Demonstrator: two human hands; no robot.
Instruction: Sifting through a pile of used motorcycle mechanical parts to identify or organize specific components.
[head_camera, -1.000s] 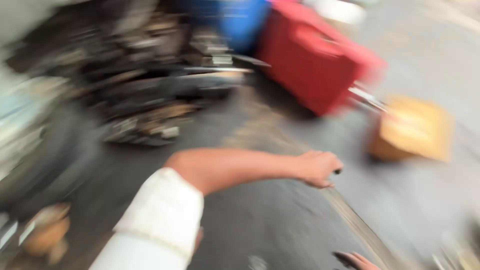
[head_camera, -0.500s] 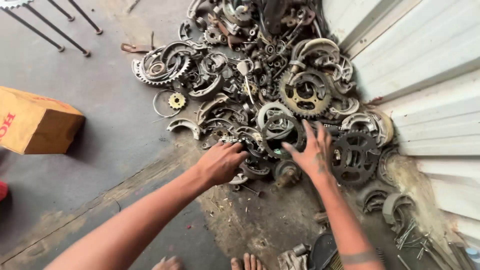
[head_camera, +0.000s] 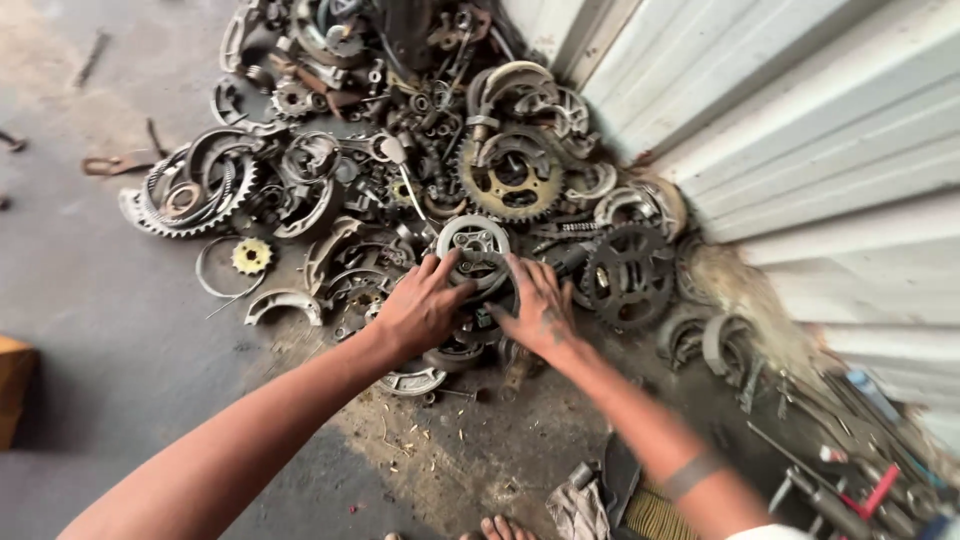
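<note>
A heap of greasy metal scrap (head_camera: 400, 160) lies on the concrete floor: sprockets, gears, brake shoes and rings. My left hand (head_camera: 418, 308) and my right hand (head_camera: 540, 305) both rest on the near edge of the heap, fingers spread over dark parts. Between their fingertips sits a round silver hub (head_camera: 474, 246) with holes; my left fingers touch its rim. A large brass-coloured sprocket (head_camera: 511, 182) lies just beyond it, and a dark sprocket (head_camera: 628, 275) lies right of my right hand. What is under my palms is hidden.
A white corrugated metal wall (head_camera: 800, 130) runs along the right. Tools with red handles (head_camera: 860, 490) lie at the lower right. A small yellow gear (head_camera: 251, 256) sits left of the heap. A cardboard box (head_camera: 12, 385) pokes in at the left edge. My toes (head_camera: 497, 527) show at the bottom.
The view swung from a blurred sweep past red and blue crates onto the scrap heap. Both hands came down onto the heap and now sit closer together by the silver hub.
</note>
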